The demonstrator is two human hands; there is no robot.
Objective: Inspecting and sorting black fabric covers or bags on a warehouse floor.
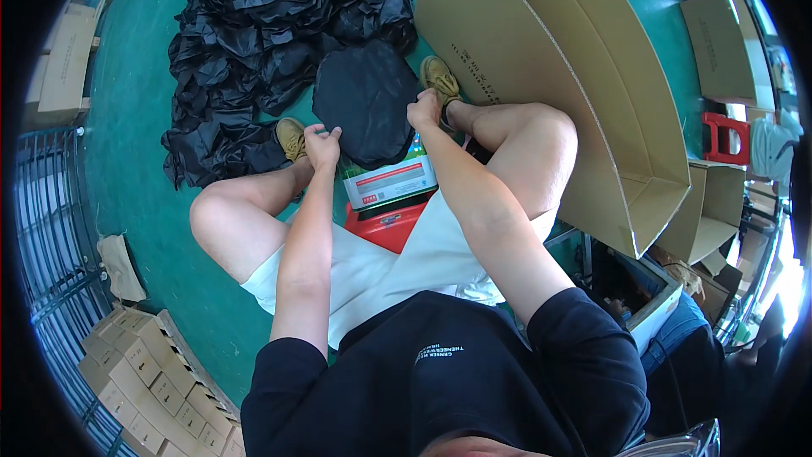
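Observation:
I sit with my knees apart and hold a round black fabric piece [365, 101] stretched between both hands. My left hand [322, 142] grips its lower left edge and my right hand [424, 108] grips its right edge. Under the piece, between my legs, lies a white packet with a red and green label [391, 184] on a red stool [385, 227]. A heap of crumpled black fabric pieces [262, 42] lies on the green floor beyond my feet.
A large open cardboard box [584, 76] lies tilted on my right. Stacks of small cardboard boxes [144, 372] stand at lower left, a wire cage [46, 228] at far left. Another person in jeans [677, 330] sits at lower right beside more cartons [710, 211].

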